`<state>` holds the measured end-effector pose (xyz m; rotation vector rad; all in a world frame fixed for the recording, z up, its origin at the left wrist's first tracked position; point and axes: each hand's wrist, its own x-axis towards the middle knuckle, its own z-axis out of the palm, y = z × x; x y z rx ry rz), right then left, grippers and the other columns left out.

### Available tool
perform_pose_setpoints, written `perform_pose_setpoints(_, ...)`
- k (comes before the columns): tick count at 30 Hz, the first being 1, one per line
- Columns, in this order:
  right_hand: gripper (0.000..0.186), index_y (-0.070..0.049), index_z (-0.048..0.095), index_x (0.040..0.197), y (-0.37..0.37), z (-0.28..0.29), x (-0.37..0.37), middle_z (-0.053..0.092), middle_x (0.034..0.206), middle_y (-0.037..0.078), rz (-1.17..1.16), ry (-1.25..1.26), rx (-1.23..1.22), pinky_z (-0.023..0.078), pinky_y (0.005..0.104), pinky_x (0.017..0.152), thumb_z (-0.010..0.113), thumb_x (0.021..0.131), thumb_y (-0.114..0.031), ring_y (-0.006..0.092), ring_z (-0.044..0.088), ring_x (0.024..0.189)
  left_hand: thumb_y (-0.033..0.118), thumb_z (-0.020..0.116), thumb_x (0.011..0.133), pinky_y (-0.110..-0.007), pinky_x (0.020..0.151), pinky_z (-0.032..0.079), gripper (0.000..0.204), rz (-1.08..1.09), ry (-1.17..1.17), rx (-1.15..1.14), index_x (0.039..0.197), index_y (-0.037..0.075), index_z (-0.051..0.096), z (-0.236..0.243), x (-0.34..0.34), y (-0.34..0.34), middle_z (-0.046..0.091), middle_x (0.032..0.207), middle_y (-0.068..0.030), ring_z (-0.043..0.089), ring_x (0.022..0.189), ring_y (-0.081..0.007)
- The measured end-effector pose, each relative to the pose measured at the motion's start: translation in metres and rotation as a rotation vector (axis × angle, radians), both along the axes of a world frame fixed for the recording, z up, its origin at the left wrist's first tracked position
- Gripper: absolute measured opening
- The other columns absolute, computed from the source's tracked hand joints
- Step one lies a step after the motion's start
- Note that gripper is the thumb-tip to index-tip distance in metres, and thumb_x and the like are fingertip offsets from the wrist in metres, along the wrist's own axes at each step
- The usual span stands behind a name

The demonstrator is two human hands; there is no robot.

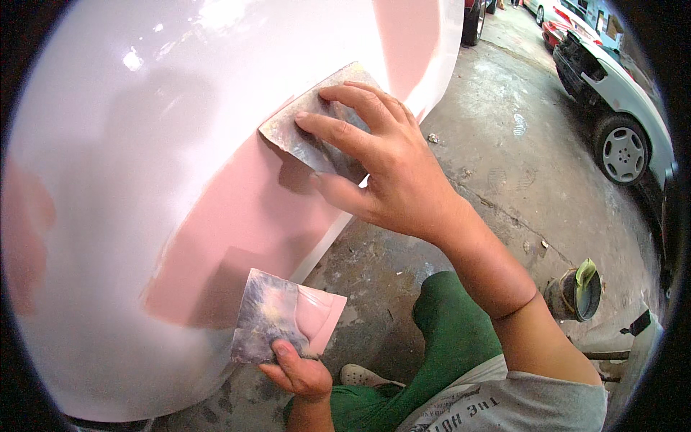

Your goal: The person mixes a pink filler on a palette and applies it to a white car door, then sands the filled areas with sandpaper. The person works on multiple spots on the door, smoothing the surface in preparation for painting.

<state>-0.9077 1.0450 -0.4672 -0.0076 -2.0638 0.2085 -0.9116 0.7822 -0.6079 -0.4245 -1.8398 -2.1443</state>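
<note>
Right hand (396, 162), splayed but gripping the spreader (295, 134), should press evenly over pink filler (230, 194); near left hand (304, 372) clamps the putty plate (263, 317).

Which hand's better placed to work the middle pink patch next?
Right hand, likely: it holds a flat spreader at the middle pink patch; the left hand holds a plate carrying pink paste.

Stained grey sheet (291, 132) against white panel (180, 137), pink-smeared plate (265, 313) below
</note>
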Motion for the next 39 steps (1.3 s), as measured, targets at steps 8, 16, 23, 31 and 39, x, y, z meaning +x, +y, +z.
perform_pose_setpoints(8,0.052,-0.019,0.066,0.120,0.005,-0.002,-0.006,0.055,0.130,0.013,0.017,-0.032,0.040,0.043,0.0545,0.096,0.077,0.071,-0.031,0.0358,0.049,0.126,0.023,0.056,0.099,-0.053,0.108,0.042,0.061,0.059,-0.183,0.194,0.144,-0.011,0.033,-0.006,0.005,0.004,0.042,0.145,-0.0289,0.050,0.130,-0.0369)
perform_pose_setpoints(16,0.065,-0.024,0.062,0.128,0.007,-0.117,-0.007,0.050,0.138,0.011,0.033,-0.171,-0.036,0.038,0.0630,0.099,0.080,0.066,-0.031,0.0374,0.044,0.132,0.023,0.058,0.097,-0.057,0.114,0.034,0.057,0.050,-0.002,0.002,0.138,-0.013,0.040,-0.031,0.001,-0.028,0.046,0.141,-0.0313,0.050,0.129,-0.0388)
perform_pose_setpoints(23,0.072,-0.026,0.057,0.136,0.003,-0.203,0.004,0.045,0.144,0.012,0.033,-0.375,-0.110,0.032,0.0674,0.106,0.082,0.069,-0.031,0.0381,0.039,0.136,0.022,0.056,0.098,-0.055,0.112,0.037,0.055,0.119,-0.073,0.125,0.136,-0.015,0.040,-0.002,0.015,-0.012,0.047,0.140,-0.0310,0.051,0.128,-0.0387)
perform_pose_setpoints(31,0.062,-0.025,0.062,0.130,-0.012,-0.044,0.006,0.048,0.138,0.015,0.087,-0.094,-0.081,0.034,0.0676,0.102,0.078,0.070,-0.029,0.0402,0.041,0.133,0.024,0.057,0.098,-0.055,0.110,0.039,0.061,0.376,0.586,-0.693,0.138,-0.016,0.036,-0.029,0.008,-0.050,0.046,0.140,-0.0311,0.053,0.126,-0.0409)
perform_pose_setpoints(39,0.051,-0.021,0.067,0.119,-0.014,-0.006,-0.017,0.053,0.130,0.012,0.035,0.027,-0.045,0.037,0.0599,0.100,0.078,0.069,-0.028,0.0393,0.046,0.128,0.028,0.060,0.097,-0.055,0.111,0.038,0.069,0.115,-0.067,0.087,0.141,-0.017,0.031,0.008,0.022,-0.010,0.043,0.143,-0.0337,0.053,0.125,-0.0421)
